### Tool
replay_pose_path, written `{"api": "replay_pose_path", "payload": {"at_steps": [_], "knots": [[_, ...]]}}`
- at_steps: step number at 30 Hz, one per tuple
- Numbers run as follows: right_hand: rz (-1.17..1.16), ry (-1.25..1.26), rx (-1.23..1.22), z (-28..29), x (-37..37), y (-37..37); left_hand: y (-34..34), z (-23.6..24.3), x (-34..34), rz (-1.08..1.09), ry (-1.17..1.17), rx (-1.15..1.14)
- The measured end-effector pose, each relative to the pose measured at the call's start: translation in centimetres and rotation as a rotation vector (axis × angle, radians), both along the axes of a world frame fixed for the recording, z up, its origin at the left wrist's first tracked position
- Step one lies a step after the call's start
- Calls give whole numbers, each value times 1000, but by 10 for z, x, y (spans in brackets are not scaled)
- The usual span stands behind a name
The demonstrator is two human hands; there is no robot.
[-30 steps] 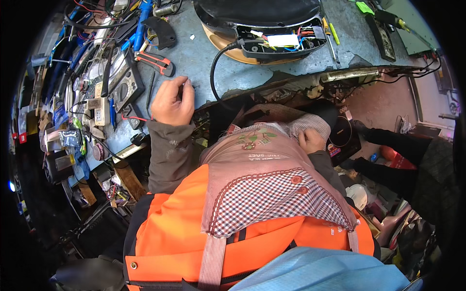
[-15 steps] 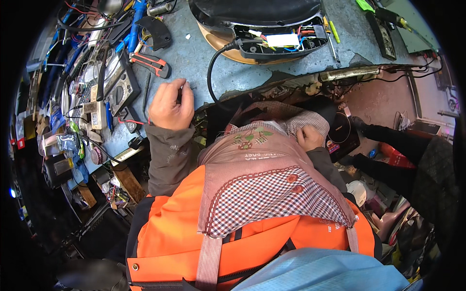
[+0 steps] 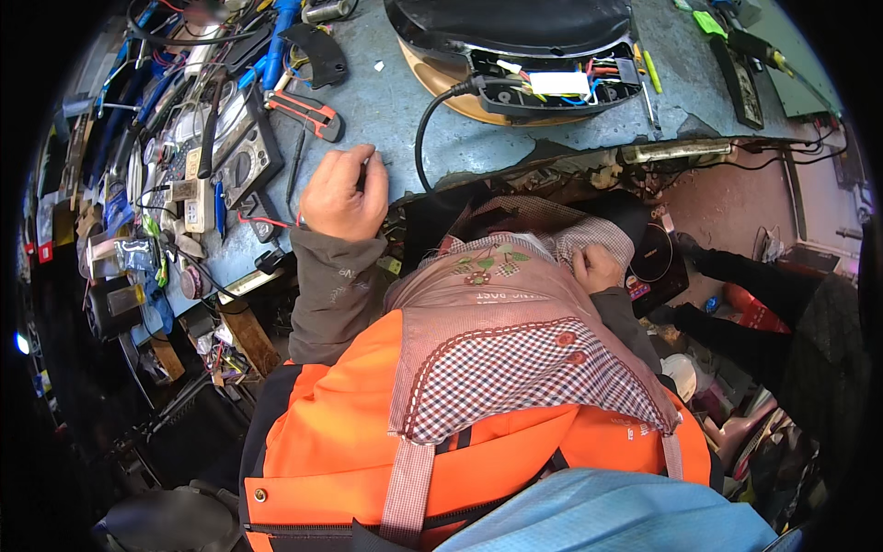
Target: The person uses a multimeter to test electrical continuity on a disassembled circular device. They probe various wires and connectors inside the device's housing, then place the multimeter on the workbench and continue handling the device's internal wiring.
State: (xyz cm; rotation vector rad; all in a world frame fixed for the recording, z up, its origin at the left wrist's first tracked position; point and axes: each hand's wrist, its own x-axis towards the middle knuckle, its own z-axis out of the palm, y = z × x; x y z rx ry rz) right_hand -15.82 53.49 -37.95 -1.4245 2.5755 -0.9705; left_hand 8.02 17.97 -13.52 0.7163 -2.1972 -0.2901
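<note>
My left hand (image 3: 346, 195) rests in a loose fist on the front edge of the blue-grey workbench (image 3: 460, 152). Nothing shows in its curled fingers. Nearest to it are a red-and-black utility knife (image 3: 307, 114) and a thin dark pen-like tool (image 3: 295, 166). On my lap, over the checked apron (image 3: 524, 363), lies my right hand (image 3: 598, 267), its fingers curled with nothing visible in them. Beyond both hands sits a black-and-gold appliance (image 3: 510, 37). Its wiring compartment (image 3: 559, 85) is uncovered, showing coloured wires and a white block; a black cable (image 3: 421, 138) runs from it over the bench edge.
Tools, wires and a multimeter (image 3: 244, 166) crowd the bench's left side. A yellow-green pen (image 3: 652, 72), a screwdriver (image 3: 760, 48) and a dark strip (image 3: 736, 87) lie right of the appliance. At right, another person's dark-clad legs (image 3: 745, 267) extend near an induction cooker (image 3: 655, 258).
The whole view has shifted slightly, so the bench and its contents appear farther right and lower. Both hands keep their poses on the bench edge and lap.
</note>
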Motion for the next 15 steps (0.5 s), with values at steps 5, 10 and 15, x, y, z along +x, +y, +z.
{"api": "replay_pose_path", "payload": {"at_steps": [5,10,15], "knots": [[1,39,-1,1,-2,0,1,2,0,6,-24,-9],[9,31,-18,0,-2,1,1,0,0,12,-24,-6],[18,12,-24,1,-3,0,0,0,0,13,-34,-30]]}}
